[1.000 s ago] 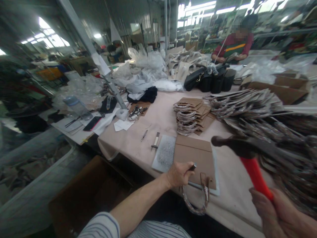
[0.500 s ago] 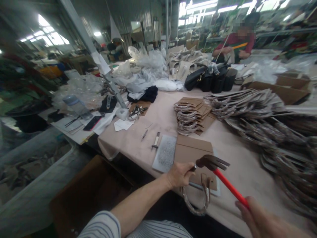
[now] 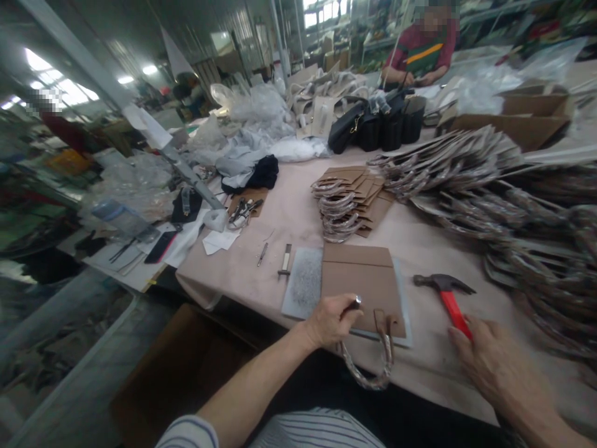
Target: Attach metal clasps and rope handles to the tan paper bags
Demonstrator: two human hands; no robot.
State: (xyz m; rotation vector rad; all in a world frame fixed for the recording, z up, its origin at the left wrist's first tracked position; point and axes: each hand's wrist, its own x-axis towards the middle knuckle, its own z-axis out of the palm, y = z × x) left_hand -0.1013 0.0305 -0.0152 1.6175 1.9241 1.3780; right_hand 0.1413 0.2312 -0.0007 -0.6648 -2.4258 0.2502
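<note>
Your left hand point(image 3: 329, 322) is closed around a small metal-capped tool point(image 3: 357, 302), its tip hidden by your fingers, and it presses down near the lower edge of a brown kraft panel point(image 3: 359, 280). Your right hand point(image 3: 494, 367) lies well apart on the tabletop point(image 3: 233, 274), its fingertips at the end of a red-handled claw hammer point(image 3: 450, 305); you can't tell whether they have closed on it.

The work at your hands looks like tool-and-hammer work on the panel: the tool is held in place, and the hammer lies flat, its head pointing away from you.

The panel sits near the front edge of the tabletop on a pale board point(image 3: 405, 298). A twisted metallic-looking bag handle point(image 3: 386, 351) is attached at its lower edge and loops down over the tabletop's front edge. Just left of the panel lies a grey speckled pad point(image 3: 303, 283), and beyond it are a pale-handled blade point(image 3: 286, 258) and a slim awl point(image 3: 263, 254).

Toward the middle of the tabletop is a stack of kraft panels with handles point(image 3: 347, 199), while a much larger heap of handled panels point(image 3: 448, 165) fills the right side. Black bags point(image 3: 373, 130) stand along the far edge, and a co-worker point(image 3: 422, 59) works beyond them.

You can't read any brand, label or writing here.
</note>
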